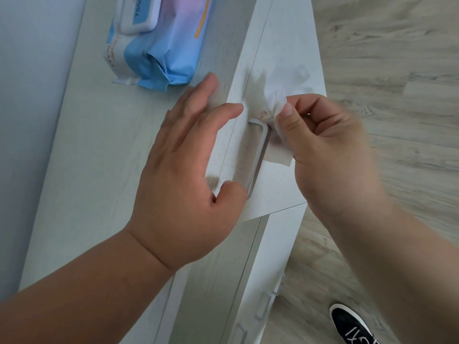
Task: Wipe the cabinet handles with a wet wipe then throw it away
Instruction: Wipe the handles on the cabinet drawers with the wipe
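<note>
Fingertips point(294, 126) of the right hand point(330, 147) are pinched tight on a crumpled white wet wipe point(274, 106), pressing the bunched bit right against the far end of the white bar-shaped cabinet handle point(260, 147). The handle's long axis runs top-to-bottom in the view, tilted slightly, with the far end pointing toward the wipes pack and the near end pointing back toward the person. The wipe stretches out more or less along the same line, just beside the bar on its right: one loose flap fans up past the handle's end, another hangs down alongside it.

Left hand point(183, 175) isn't holding anything. Its fingers point(198, 108) are straight and close together, laid flat along the top edge of the white wood-grain cabinet point(94, 150), and the thumb sticks out with its tip at the handle's near end.

Also there: a blue plastic pack of wipes point(161, 45) with a white flip lid lying on the cabinet top, a few smaller handles point(263, 306) lower down the front, the pale wood-look floor point(397, 70), and a black shoe point(352, 326) in the corner.
</note>
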{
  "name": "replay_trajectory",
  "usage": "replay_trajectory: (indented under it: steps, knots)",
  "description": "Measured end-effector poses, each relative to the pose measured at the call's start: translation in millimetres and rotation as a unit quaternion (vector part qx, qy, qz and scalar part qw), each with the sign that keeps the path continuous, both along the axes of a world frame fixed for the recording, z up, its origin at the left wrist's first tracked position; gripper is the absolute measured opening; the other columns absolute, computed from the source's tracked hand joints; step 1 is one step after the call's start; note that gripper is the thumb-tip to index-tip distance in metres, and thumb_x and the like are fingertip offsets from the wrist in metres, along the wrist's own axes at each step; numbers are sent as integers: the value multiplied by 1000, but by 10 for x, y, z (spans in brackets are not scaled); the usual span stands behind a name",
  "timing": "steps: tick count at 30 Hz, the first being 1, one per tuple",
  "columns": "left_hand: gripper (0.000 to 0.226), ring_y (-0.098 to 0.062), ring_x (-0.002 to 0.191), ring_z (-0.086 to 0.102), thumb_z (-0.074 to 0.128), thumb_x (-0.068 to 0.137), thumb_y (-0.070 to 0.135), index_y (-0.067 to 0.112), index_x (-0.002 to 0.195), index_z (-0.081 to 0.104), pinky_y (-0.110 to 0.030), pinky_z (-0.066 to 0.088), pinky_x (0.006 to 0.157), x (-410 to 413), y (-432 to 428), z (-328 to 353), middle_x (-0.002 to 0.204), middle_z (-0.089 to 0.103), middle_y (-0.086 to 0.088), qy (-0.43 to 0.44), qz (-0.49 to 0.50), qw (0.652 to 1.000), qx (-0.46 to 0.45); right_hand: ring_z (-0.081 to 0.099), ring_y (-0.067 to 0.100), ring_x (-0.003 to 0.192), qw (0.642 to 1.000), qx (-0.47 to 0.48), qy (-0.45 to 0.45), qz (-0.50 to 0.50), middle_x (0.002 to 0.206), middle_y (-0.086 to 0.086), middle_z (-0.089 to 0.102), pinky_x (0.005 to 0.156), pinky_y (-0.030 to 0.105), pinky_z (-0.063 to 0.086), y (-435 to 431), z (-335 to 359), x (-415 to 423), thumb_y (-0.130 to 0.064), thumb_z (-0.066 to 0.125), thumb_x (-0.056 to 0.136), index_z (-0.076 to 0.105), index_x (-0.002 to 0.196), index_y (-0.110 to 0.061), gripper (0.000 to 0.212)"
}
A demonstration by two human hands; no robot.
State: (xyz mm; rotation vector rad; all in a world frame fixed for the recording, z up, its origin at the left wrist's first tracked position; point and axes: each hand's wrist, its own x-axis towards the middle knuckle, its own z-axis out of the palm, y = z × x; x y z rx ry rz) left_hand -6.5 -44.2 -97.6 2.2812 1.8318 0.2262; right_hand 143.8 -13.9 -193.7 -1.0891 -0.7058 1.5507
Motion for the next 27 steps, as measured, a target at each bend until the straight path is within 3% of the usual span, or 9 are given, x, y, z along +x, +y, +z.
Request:
replay_trajectory:
  steps: [2,6,10,16,19,23,27]
  knots:
    - [73,-19,157,27,48,75,20,12,147,51,-50,32,124,-1,4,-4,169,29,-5,-3,0,1000,-2,57,11,72,1000,0,1,4,74,-4,66,71,22,48,-14,-5,-53,-23,65,103,72,91,-25,13]
    - [73,-19,158,25,48,75,22,14,148,51,-50,32,124,-1,-5,-5,170,28,-4,-1,3,1000,-5,63,7,71,999,-22,28,-28,71,-9,69,73,23,52,-126,-7,-61,-18,66,102,72,91,-24,14]
    - [73,-14,158,23,47,76,23,17,148,50,-46,30,125,-1,-8,-3,170,27,-1,-7,8,1000,-10,66,12,75,996,-46,28,-69,84,12,74,75,28,57,-239,17,-73,-20,70,100,74,93,-23,8]
    - [74,-10,158,20,45,76,32,25,150,47,-44,27,127,-49,-22,-16,172,22,7,-6,7,1000,-14,70,12,77,996,-43,-6,-79,87,-3,78,76,34,59,-242,15,-185,-24,74,96,77,85,-27,12]
    - [75,-6,158,17,43,76,38,31,150,45,-38,24,128,-72,-14,-37,172,20,12,-12,9,1000,-8,65,17,74,995,-51,-4,-83,87,0,77,72,39,58,-448,-50,-272,-28,75,95,77,87,-25,9]
    - [72,-2,157,16,40,78,40,32,149,46,-30,20,128,-94,2,-69,171,21,12,-25,2,1000,-3,61,10,67,994,-58,5,-96,74,-8,70,64,31,52,-542,-94,-414,-29,74,96,72,85,-25,13]
    - [67,1,156,15,44,82,28,34,149,47,-32,19,129,-108,5,-85,171,21,14,-41,8,999,-8,61,17,68,993,-55,6,-104,78,7,70,64,36,50,-383,-97,-379,-32,71,97,68,84,-25,15]
